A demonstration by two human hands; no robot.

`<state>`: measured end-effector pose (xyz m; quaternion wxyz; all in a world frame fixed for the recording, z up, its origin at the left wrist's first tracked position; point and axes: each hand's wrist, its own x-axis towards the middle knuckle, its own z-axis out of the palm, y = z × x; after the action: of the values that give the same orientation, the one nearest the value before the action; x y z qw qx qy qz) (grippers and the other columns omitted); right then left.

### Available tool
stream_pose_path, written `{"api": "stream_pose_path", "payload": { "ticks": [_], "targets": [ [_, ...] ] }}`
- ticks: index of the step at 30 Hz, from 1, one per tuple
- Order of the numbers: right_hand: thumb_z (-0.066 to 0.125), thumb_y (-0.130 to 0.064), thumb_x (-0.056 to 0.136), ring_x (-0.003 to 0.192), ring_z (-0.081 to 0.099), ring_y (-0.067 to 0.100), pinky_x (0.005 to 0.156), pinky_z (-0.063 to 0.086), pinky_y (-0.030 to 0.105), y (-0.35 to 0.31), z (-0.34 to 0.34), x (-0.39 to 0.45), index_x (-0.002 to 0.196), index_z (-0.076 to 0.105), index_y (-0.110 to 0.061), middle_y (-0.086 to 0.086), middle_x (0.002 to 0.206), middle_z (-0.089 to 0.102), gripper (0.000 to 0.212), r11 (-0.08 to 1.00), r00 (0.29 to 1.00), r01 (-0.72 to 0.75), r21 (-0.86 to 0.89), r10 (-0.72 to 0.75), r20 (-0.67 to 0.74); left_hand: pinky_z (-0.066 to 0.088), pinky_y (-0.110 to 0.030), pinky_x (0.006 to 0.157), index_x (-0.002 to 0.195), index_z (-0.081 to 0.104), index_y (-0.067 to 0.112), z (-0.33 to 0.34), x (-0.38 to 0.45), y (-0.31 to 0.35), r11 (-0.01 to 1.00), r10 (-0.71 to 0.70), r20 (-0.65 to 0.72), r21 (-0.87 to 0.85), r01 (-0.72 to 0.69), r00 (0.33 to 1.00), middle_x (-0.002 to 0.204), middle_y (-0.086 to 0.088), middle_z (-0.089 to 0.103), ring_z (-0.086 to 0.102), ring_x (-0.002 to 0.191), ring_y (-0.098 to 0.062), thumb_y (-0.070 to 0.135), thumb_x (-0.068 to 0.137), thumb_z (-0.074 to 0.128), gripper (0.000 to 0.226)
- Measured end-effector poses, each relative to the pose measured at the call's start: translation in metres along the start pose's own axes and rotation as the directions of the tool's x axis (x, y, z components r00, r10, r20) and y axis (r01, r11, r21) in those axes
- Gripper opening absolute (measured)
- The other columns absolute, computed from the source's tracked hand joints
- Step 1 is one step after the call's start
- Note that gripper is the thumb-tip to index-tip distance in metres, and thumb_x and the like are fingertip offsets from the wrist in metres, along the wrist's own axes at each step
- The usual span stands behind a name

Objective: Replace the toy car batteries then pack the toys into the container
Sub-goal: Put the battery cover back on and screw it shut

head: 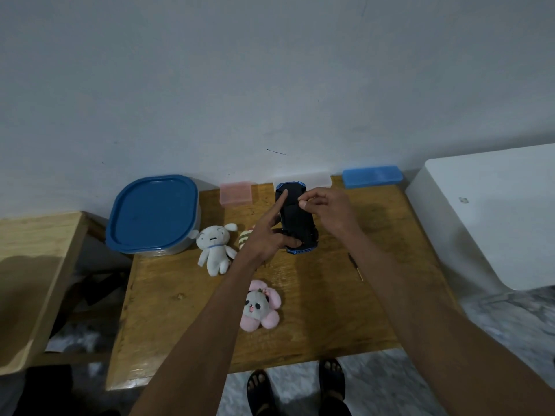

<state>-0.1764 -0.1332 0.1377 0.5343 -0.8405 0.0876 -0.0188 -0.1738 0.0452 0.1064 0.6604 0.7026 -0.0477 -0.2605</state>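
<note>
A blue and black toy car [297, 219] is held underside up over the back of the wooden table [330, 319]. My left hand [267, 235] grips its near end, thumb on the underside and index finger stretched along the car's left side. My right hand [327, 211] pinches at a spot on the underside with thumb and forefinger; what it pinches is too small to tell. A white plush dog [214, 247], a pink panda plush [261, 306] and a striped plush [245, 235], partly hidden by my left hand, lie on the table. The container [153, 214] stands at the back left with its blue lid on.
A thin screwdriver [356, 265] lies right of the car. Along the wall stand a pink box [235, 193], a translucent white box [318, 178] and a blue box [372, 176]. A white unit [495, 214] flanks the table's right side, a wooden bench [30, 265] its left.
</note>
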Motion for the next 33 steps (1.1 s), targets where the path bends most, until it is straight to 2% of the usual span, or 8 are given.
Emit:
{"api": "stream_pose_path", "payload": {
  "ticks": [5, 10, 14, 19, 24, 27, 30, 33],
  "targets": [
    [0.077, -0.027, 0.085, 0.091, 0.058, 0.011, 0.077, 0.049, 0.025, 0.009, 0.007, 0.003, 0.089, 0.073, -0.033, -0.004, 0.098, 0.061, 0.008, 0.981, 0.99, 0.051, -0.187, -0.074, -0.121, 0.057, -0.052, 0.093, 0.153, 0.032, 0.045, 0.003, 0.001, 0.0, 0.999, 0.038, -0.001, 0.015, -0.038, 0.999, 0.144, -0.007, 0.053, 0.054, 0.13, -0.027, -0.02, 0.065, 0.079, 0.119],
    [0.077, -0.027, 0.085, 0.086, 0.057, 0.01, 0.076, 0.048, 0.025, 0.01, 0.012, 0.002, 0.088, 0.075, -0.028, -0.007, 0.092, 0.056, 0.004, 0.978, 0.982, 0.024, -0.206, -0.062, -0.181, 0.058, -0.055, 0.092, 0.151, 0.036, 0.041, 0.01, 0.001, 0.001, 0.997, 0.08, -0.018, -0.002, -0.08, 0.997, 0.146, -0.011, 0.05, 0.054, 0.13, -0.029, -0.022, 0.067, 0.077, 0.113],
    [0.078, -0.026, 0.084, 0.082, 0.057, 0.007, 0.073, 0.048, 0.021, 0.009, 0.014, 0.001, 0.085, 0.075, -0.026, -0.009, 0.089, 0.057, 0.004, 0.99, 0.975, 0.006, -0.144, -0.038, -0.219, 0.061, -0.053, 0.085, 0.135, 0.05, 0.052, 0.012, 0.001, -0.001, 0.993, 0.111, -0.02, -0.036, -0.112, 0.994, 0.142, -0.012, 0.05, 0.056, 0.125, -0.037, -0.02, 0.067, 0.075, 0.103],
    [0.08, -0.022, 0.082, 0.08, 0.06, 0.005, 0.073, 0.052, 0.024, 0.008, 0.014, -0.001, 0.081, 0.074, -0.025, -0.012, 0.086, 0.061, 0.007, 0.996, 0.968, -0.045, -0.074, 0.025, -0.248, 0.062, -0.048, 0.083, 0.135, 0.052, 0.031, 0.015, -0.001, -0.001, 0.991, 0.132, -0.026, -0.036, -0.133, 0.991, 0.133, -0.01, 0.056, 0.056, 0.125, -0.032, -0.024, 0.068, 0.072, 0.089],
    [0.081, -0.018, 0.081, 0.081, 0.062, 0.008, 0.067, 0.05, 0.023, 0.007, 0.015, 0.002, 0.087, 0.068, -0.018, -0.007, 0.086, 0.065, 0.015, 0.986, 0.954, -0.141, 0.084, 0.158, -0.256, 0.062, -0.041, 0.08, 0.128, 0.054, 0.038, 0.017, -0.001, 0.0, 0.99, 0.13, -0.042, -0.058, -0.132, 0.991, 0.134, -0.013, 0.056, 0.058, 0.123, -0.031, -0.025, 0.067, 0.071, 0.089],
    [0.085, -0.021, 0.077, 0.094, 0.062, 0.018, 0.069, 0.051, 0.027, 0.004, 0.011, 0.007, 0.102, 0.06, -0.014, 0.004, 0.104, 0.064, 0.035, 0.939, 0.928, -0.257, 0.228, 0.306, -0.213, 0.062, -0.041, 0.079, 0.125, 0.056, 0.042, 0.017, 0.001, 0.001, 0.99, 0.121, -0.051, -0.072, -0.124, 0.991, 0.135, -0.015, 0.056, 0.059, 0.122, -0.034, -0.025, 0.067, 0.071, 0.089],
    [0.084, -0.023, 0.079, 0.099, 0.057, 0.016, 0.062, 0.041, 0.019, 0.002, 0.005, 0.007, 0.118, 0.06, -0.011, 0.001, 0.113, 0.061, 0.047, 0.9, 0.917, -0.332, 0.281, 0.378, -0.126, 0.062, -0.045, 0.082, 0.123, 0.057, 0.046, 0.018, 0.001, 0.001, 0.989, 0.124, -0.056, -0.074, -0.128, 0.991, 0.135, -0.014, 0.058, 0.06, 0.121, -0.035, -0.023, 0.066, 0.073, 0.09],
    [0.078, -0.028, 0.086, 0.104, 0.06, 0.018, 0.064, 0.042, 0.022, 0.004, 0.003, 0.004, 0.117, 0.067, -0.013, 0.0, 0.112, 0.066, 0.036, 0.852, 0.91, -0.398, 0.341, 0.414, 0.027, 0.062, -0.047, 0.082, 0.121, 0.059, 0.049, 0.019, 0.002, 0.001, 0.989, 0.128, -0.07, -0.071, -0.133, 0.989, 0.134, -0.015, 0.058, 0.061, 0.12, -0.034, -0.021, 0.065, 0.075, 0.091]
  ]
}}
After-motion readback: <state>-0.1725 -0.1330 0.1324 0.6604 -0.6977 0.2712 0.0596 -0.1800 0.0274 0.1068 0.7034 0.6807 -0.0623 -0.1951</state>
